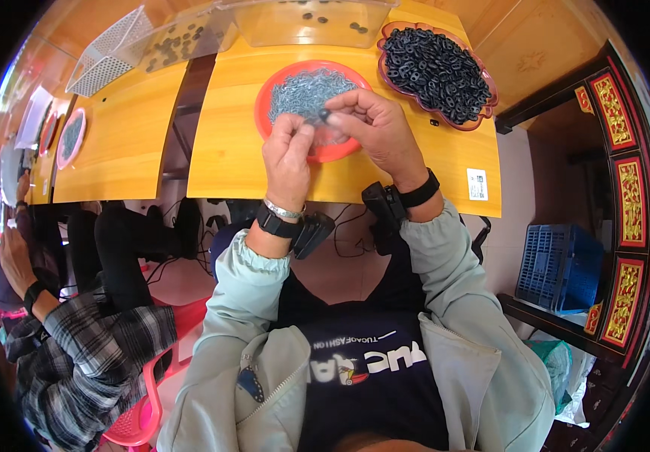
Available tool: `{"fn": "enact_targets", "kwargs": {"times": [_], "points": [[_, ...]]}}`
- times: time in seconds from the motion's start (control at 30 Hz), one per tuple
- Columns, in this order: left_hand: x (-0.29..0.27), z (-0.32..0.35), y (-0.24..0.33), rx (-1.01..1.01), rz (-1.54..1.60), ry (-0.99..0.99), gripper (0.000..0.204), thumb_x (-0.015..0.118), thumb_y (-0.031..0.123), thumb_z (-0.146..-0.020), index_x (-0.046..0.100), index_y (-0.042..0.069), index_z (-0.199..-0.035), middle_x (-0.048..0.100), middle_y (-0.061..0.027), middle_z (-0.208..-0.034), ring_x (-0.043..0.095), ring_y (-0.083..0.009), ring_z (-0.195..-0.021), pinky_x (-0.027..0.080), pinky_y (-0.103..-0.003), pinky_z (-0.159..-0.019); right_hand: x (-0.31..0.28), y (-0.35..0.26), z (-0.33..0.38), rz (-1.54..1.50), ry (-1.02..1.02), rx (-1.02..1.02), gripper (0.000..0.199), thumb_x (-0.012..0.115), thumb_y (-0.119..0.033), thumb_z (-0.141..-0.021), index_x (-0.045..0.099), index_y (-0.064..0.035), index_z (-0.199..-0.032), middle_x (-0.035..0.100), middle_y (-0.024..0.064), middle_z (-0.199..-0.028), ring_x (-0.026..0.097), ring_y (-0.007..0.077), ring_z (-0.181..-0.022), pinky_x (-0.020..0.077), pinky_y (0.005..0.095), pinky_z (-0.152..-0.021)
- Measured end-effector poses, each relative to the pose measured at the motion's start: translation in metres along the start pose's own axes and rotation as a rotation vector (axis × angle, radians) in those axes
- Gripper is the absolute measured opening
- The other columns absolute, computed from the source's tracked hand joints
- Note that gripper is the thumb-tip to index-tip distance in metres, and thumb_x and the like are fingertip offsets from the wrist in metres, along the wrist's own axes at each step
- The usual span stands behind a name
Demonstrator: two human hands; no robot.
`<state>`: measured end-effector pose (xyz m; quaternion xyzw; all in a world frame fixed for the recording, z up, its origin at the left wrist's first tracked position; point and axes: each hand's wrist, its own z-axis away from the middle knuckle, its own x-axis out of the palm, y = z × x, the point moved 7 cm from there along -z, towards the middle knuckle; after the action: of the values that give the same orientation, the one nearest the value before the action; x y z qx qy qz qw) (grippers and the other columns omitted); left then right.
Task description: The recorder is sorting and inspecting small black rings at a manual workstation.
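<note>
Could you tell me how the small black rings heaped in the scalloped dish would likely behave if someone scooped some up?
The black rings look small and loose, so they probably weigh little and spill easily. Being round, strays may roll; one lies outside the scalloped dish.

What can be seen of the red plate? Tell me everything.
The red plate is round and shallow, plastic by its look, and lies flat on the yellow wooden table. It holds a heap of small grey metal pieces. Its near rim is hidden behind the left hand and right hand, which pinch a small dark ring above it. A scalloped tray of black rings sits to its right.
</note>
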<state>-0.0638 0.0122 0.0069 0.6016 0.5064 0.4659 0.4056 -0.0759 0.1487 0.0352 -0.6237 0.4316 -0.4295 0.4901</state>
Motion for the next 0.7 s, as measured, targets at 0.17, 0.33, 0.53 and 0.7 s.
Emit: {"fn": "enact_targets", "kwargs": {"times": [0.17,0.33,0.53,0.7], "points": [[0.0010,0.0003,0.0031,0.031,0.033,0.068,0.008,0.047,0.005,-0.083,0.049,0.000,-0.077,0.049,-0.0001,-0.064,0.042,-0.0075,-0.060,0.038,-0.023,-0.055,0.0007,0.0018,-0.0004,-0.010,-0.002,-0.011,0.017,0.058,-0.003,-0.084,0.058,0.0018,-0.100,0.062,0.0039,-0.087,0.058,0.0070,-0.072,0.0481,0.0195,-0.064],[0.0008,0.0003,0.0013,0.014,0.053,0.076,0.008,0.047,0.005,-0.083,0.049,0.000,-0.077,0.049,-0.0003,-0.065,0.043,-0.0075,-0.060,0.038,-0.023,-0.055,-0.0003,0.0008,-0.0004,-0.015,0.010,-0.006,0.017,0.058,-0.003,-0.084,0.058,0.0016,-0.100,0.062,0.0039,-0.088,0.058,0.0070,-0.072,0.0481,0.0194,-0.065],[0.0026,0.0012,-0.0002,-0.010,0.014,-0.003,0.008,0.046,0.008,-0.088,0.048,0.002,-0.084,0.050,-0.0028,-0.071,0.047,-0.0095,-0.065,0.041,-0.023,-0.062,0.0045,0.0012,0.0008,0.005,-0.019,-0.016,0.016,0.057,-0.002,-0.084,0.058,0.0014,-0.100,0.062,0.0028,-0.086,0.058,0.0063,-0.073,0.0480,0.0190,-0.065],[0.0092,0.0028,0.0026,-0.084,0.161,-0.039,0.009,0.046,0.010,-0.089,0.048,0.003,-0.083,0.051,-0.0028,-0.072,0.047,-0.0100,-0.066,0.042,-0.023,-0.064,0.0053,0.0018,0.0010,-0.040,-0.041,-0.016,0.016,0.057,-0.001,-0.084,0.059,0.0012,-0.100,0.062,0.0022,-0.085,0.058,0.0063,-0.072,0.0477,0.0188,-0.066]]}}
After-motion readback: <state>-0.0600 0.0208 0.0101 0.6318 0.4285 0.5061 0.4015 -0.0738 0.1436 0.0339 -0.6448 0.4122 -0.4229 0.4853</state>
